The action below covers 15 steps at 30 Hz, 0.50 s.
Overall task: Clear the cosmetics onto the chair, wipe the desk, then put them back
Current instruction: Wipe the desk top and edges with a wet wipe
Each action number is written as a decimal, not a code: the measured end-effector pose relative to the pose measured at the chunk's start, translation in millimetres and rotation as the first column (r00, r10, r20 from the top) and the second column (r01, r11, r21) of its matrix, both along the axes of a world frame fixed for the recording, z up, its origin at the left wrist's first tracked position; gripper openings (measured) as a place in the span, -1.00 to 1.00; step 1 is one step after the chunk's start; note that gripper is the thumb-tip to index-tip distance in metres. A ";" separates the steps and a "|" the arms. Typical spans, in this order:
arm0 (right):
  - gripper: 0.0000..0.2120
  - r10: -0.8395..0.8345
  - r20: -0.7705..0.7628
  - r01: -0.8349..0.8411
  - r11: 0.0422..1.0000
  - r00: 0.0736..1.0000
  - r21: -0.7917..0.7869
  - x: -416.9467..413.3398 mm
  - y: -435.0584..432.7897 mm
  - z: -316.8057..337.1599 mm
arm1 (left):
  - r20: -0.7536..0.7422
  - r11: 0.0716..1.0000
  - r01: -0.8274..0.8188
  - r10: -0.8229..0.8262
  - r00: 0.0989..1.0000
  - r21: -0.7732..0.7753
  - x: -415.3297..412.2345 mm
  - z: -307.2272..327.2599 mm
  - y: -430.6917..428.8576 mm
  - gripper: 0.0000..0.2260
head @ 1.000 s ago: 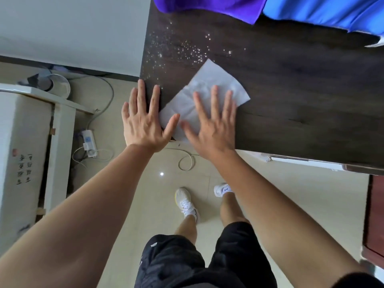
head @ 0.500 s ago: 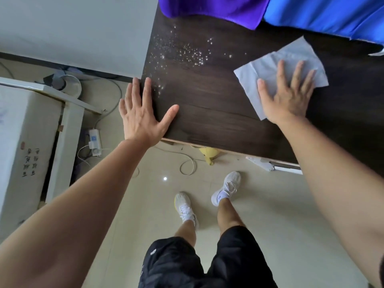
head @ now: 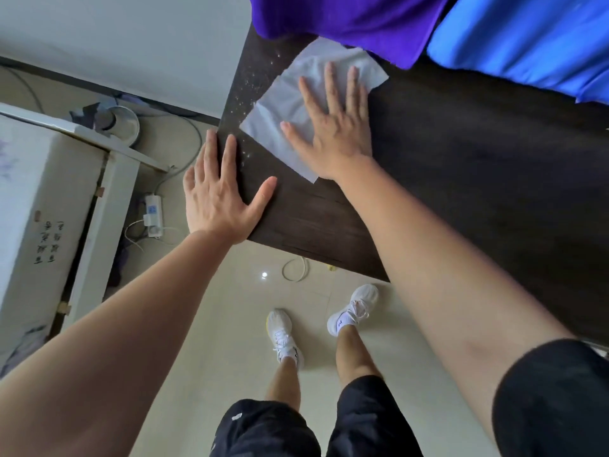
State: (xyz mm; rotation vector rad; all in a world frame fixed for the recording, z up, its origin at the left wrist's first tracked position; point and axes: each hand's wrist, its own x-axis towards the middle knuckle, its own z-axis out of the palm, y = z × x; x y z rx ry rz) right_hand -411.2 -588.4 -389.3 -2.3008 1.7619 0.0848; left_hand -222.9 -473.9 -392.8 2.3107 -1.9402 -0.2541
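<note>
A dark wooden desk (head: 461,179) fills the upper right. A white wipe (head: 280,113) lies spread on the desk's far left corner, its far edge against a purple cloth. My right hand (head: 333,127) presses flat on the wipe, fingers spread. My left hand (head: 220,196) rests open and flat on the desk's left edge, just beside the wipe, holding nothing. White specks (head: 247,94) dot the desk left of the wipe. No cosmetics or chair are in view.
A purple cloth (head: 346,24) and a blue cloth (head: 527,41) cover the desk's far side. On the floor to the left are a white cabinet (head: 49,192), a metal bowl (head: 123,123), a power strip (head: 154,211) and cables. My feet stand below the desk's front edge.
My right hand slid the wipe from the front left corner out to the right, then back left to the far corner over the specks. My left hand stayed on the desk edge.
</note>
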 end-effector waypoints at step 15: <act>-0.21 0.284 -0.014 -0.283 0.958 0.959 0.034 8.8 -75.0 1.5 | -0.005 1.000 -0.024 0.024 1.000 -0.007 0.8 2.2 -1.8 -0.10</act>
